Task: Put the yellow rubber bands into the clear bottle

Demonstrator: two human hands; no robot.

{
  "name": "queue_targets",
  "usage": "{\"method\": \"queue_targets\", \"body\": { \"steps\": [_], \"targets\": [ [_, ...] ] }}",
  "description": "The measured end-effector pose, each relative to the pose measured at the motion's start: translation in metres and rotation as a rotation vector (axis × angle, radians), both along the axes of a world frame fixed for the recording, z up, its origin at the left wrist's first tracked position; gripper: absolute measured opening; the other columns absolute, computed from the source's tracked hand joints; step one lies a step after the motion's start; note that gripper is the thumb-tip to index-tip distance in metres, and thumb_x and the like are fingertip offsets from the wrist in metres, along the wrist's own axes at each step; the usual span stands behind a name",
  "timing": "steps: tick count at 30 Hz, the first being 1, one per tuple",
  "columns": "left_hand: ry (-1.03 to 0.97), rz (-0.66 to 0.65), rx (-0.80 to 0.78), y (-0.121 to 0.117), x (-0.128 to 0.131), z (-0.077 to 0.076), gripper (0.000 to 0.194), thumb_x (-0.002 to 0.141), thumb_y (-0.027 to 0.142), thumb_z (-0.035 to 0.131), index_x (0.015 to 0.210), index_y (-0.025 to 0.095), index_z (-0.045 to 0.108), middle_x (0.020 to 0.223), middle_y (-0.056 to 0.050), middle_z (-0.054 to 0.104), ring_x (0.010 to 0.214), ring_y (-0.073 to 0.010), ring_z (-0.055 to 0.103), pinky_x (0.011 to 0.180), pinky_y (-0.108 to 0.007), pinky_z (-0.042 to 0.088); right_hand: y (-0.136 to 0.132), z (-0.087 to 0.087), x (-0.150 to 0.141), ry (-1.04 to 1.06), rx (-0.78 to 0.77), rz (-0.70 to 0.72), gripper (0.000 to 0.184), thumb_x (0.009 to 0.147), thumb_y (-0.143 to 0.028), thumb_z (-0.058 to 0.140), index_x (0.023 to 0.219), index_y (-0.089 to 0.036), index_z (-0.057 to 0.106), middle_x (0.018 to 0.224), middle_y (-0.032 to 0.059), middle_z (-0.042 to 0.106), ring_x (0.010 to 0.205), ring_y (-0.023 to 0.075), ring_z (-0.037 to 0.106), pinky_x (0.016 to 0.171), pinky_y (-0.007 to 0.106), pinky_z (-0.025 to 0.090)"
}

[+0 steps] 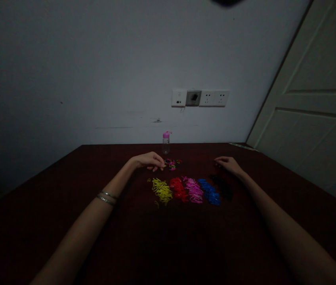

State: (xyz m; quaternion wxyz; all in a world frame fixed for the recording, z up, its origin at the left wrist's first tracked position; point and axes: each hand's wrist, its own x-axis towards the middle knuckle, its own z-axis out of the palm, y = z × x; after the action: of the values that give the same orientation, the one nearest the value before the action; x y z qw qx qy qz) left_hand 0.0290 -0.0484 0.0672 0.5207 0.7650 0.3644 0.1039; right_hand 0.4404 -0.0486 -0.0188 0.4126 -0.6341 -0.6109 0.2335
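Observation:
My left hand [151,160] is at the left edge of a small mixed heap of coloured rubber bands [171,162]. Its thumb and fingers are drawn together, and what they hold, if anything, is too small to make out. Off to the right, my right hand [227,164] is pinched just beyond a pile of black bands [222,186]; anything in its fingertips is lost in the dark. Side by side nearer me lie sorted piles of yellow bands [162,190], red bands [179,189], pink bands [193,190] and blue bands [209,192].
A clear bottle with a pink lid [166,143] stands behind the mixed heap, close to the wall. Wall sockets [214,98] are above the dark red table [120,253]. At the right is a white panelled door [313,107]. A flat strip [243,147] lies by the back right edge.

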Motion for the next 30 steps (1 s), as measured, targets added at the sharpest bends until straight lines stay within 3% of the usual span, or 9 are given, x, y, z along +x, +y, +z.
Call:
{"method": "queue_targets", "body": {
  "steps": [7, 12, 16, 21, 25, 30],
  "targets": [
    [0.115, -0.077, -0.054, -0.004, -0.007, 0.008, 0.023, 0.060, 0.033, 0.066, 0.075, 0.015, 0.068, 0.071, -0.006, 0.066, 0.044, -0.0052, 0.044, 0.038, -0.020, 0.021, 0.004, -0.003, 0.004, -0.038, 0.006, 0.026, 0.024, 0.069, -0.026, 0.055, 0.084, -0.012, 0.067, 0.070, 0.0055, 0.067, 0.056, 0.0118, 0.055, 0.049, 0.020, 0.041],
    [0.173, -0.104, -0.131, -0.006, -0.013, 0.014, 0.027, 0.057, 0.032, 0.069, 0.078, 0.016, 0.070, 0.074, -0.009, 0.067, 0.045, -0.0079, 0.048, 0.037, -0.019, 0.021, 0.004, 0.006, -0.007, -0.075, -0.019, 0.054, 0.024, 0.067, -0.023, 0.055, 0.084, -0.012, 0.066, 0.066, 0.0041, 0.065, 0.055, 0.0114, 0.055, 0.049, 0.019, 0.041],
    [0.155, -0.041, -0.109, 0.002, -0.023, 0.006, 0.030, 0.061, 0.037, 0.066, 0.081, 0.016, 0.069, 0.077, -0.009, 0.068, 0.045, -0.0069, 0.046, 0.037, -0.019, 0.022, -0.001, 0.027, -0.042, -0.121, 0.031, 0.120, 0.027, 0.068, -0.025, 0.052, 0.087, -0.013, 0.066, 0.066, 0.0033, 0.064, 0.055, 0.0116, 0.054, 0.048, 0.020, 0.040],
    [0.032, 0.189, -0.015, 0.022, -0.034, -0.019, 0.029, 0.065, 0.039, 0.062, 0.080, 0.014, 0.069, 0.071, -0.009, 0.065, 0.042, -0.0050, 0.039, 0.039, -0.020, 0.022, -0.012, 0.048, -0.110, -0.284, 0.218, 0.346, 0.022, 0.071, -0.021, 0.050, 0.085, -0.015, 0.066, 0.082, 0.0046, 0.066, 0.074, 0.0153, 0.059, 0.067, 0.025, 0.044],
    [-0.010, 0.310, 0.013, 0.032, -0.038, -0.036, 0.034, 0.067, 0.042, 0.059, 0.083, 0.013, 0.067, 0.068, -0.007, 0.063, 0.041, -0.0048, 0.038, 0.038, -0.020, 0.020, -0.020, 0.041, -0.155, -0.355, 0.299, 0.509, 0.021, 0.071, -0.014, 0.052, 0.086, -0.017, 0.066, 0.089, 0.0056, 0.064, 0.082, 0.0161, 0.057, 0.076, 0.028, 0.043],
    [-0.018, 0.301, 0.012, 0.035, -0.040, -0.045, 0.034, 0.067, 0.041, 0.059, 0.082, 0.011, 0.066, 0.067, -0.006, 0.062, 0.039, -0.0036, 0.036, 0.036, -0.019, 0.018, -0.023, 0.029, -0.177, -0.450, 0.325, 0.563, 0.021, 0.073, -0.010, 0.053, 0.089, -0.016, 0.065, 0.092, 0.0066, 0.061, 0.087, 0.0161, 0.055, 0.081, 0.029, 0.040]
  ]
}}
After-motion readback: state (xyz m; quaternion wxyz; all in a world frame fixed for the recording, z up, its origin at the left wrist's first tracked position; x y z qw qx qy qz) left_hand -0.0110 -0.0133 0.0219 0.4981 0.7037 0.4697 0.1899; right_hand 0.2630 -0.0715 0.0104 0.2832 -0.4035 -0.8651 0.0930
